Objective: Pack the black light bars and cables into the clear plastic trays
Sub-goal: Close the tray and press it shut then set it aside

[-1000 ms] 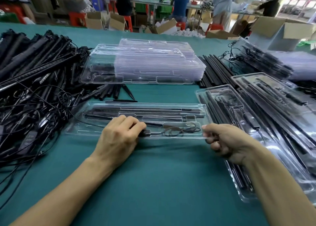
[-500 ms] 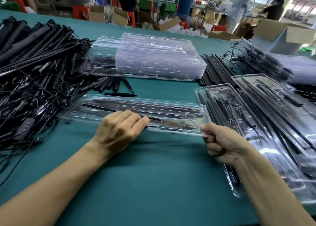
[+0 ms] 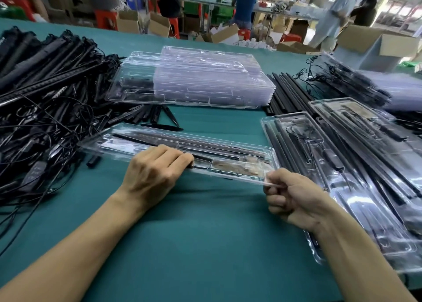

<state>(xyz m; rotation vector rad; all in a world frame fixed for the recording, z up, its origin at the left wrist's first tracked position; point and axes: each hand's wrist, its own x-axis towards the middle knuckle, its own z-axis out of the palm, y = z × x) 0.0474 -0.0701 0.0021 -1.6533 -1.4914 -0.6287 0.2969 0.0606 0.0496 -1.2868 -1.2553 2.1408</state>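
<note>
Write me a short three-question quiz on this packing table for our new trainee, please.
1. True or false: the right hand pinches the near right corner of the filled tray.
2. Where is the stack of empty trays? A) beyond the filled tray B) under the left arm C) on a cardboard box
3. Fill in: the tangled pile of cables lies on the ____ side of the table.
Key: 1 true; 2 A; 3 left.
</note>
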